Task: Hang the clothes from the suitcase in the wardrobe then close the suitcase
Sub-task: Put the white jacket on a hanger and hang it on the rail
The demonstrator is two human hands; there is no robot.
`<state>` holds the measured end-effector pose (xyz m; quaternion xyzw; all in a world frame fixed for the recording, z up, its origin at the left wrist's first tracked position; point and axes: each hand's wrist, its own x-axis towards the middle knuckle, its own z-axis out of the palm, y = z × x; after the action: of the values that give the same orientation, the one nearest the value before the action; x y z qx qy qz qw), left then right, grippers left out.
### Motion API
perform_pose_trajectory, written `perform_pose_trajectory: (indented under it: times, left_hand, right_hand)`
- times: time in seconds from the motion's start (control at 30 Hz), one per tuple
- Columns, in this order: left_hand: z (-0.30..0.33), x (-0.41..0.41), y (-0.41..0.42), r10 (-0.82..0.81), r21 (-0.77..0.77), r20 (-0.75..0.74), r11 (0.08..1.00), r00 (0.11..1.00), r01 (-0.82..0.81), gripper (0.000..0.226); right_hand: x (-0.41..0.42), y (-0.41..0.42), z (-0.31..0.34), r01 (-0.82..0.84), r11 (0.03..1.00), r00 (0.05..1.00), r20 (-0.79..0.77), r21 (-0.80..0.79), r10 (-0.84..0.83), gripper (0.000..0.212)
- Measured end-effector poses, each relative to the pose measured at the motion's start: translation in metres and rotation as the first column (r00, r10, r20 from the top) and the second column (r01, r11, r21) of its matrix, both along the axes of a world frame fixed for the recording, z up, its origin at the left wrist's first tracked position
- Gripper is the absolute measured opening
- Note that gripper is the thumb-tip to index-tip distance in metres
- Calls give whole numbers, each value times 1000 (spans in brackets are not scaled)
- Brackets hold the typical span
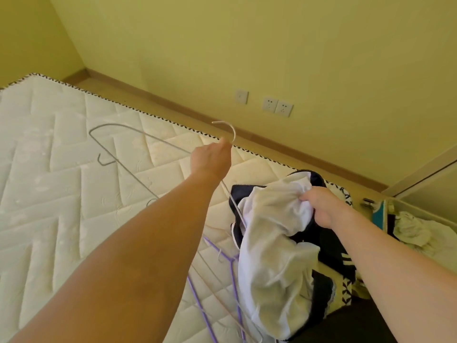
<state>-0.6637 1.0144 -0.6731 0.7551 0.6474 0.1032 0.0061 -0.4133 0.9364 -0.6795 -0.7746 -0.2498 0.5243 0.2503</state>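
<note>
The left hand [212,157] pinches a white hanger [228,134] just below its hook, hook up and away, its wire running down-right toward the garment [272,233]; the right hand [321,206] grips that white-and-navy bundle over the mattress [61,169] (the nearer hand); the hanger's shoulder points into the cloth.

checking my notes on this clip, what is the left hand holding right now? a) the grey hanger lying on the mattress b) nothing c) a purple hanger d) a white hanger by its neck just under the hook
d: the left hand pinches the white hanger just below its hook, while the right hand grips the white garment.
</note>
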Motion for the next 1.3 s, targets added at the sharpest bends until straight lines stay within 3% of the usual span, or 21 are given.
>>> perform_pose_trajectory:
  times: [0.07,0.2,0.27,0.33,0.4,0.47,0.57,0.7,0.83,1.03,1.13,1.27,1.3]
  left_hand:
    - [17,7,7,38,67,87,997,995,-44,13]
    - [33,14,5,-238,372,75,908,968,194,9]
    - [43,19,4,-241,445,192,885,951,134,20]
    - [55,26,5,-213,497,230,865,950,74,25]
    - [71,32,7,-176,547,222,836,959,26,25]
    - [88,35,8,-88,496,321,864,943,-88,27]
    - [104,50,10,-30,424,529,875,848,-233,27]
    - [117,76,4,-116,433,555,886,824,-166,26]
    - [125,101,0,-194,461,556,881,808,-106,26]
    - [137,112,4,-237,470,606,877,760,-101,27]
    - [149,130,1,-318,501,598,865,736,-33,25]
    - [178,150,8,-426,549,624,835,655,20,20]
    - [187,155,10,-454,559,645,829,614,25,21]
  right_hand:
    - [7,-5,15,106,994,994,-21,36,-105,19]
    - [15,-16,34,239,965,963,-152,103,-223,24]
    - [16,-20,41,169,981,968,-200,93,-148,34]
    - [20,-20,41,28,999,992,-123,18,-25,62]
    - [21,-19,44,-4,1000,999,-35,13,4,62]
    - [24,-17,46,17,997,999,30,74,-19,44]
    - [35,-22,62,50,981,997,-61,186,-39,20]
    - [51,-30,81,108,958,990,-113,265,-81,43]
    - [71,-38,94,126,971,989,57,203,-140,33]
    - [92,-52,111,-4,995,971,237,104,-21,28]
    - [94,-55,120,-118,983,974,210,141,87,28]
    - [97,-63,144,-130,972,992,24,197,127,28]
    - [101,-63,151,-132,966,990,-26,223,141,41]
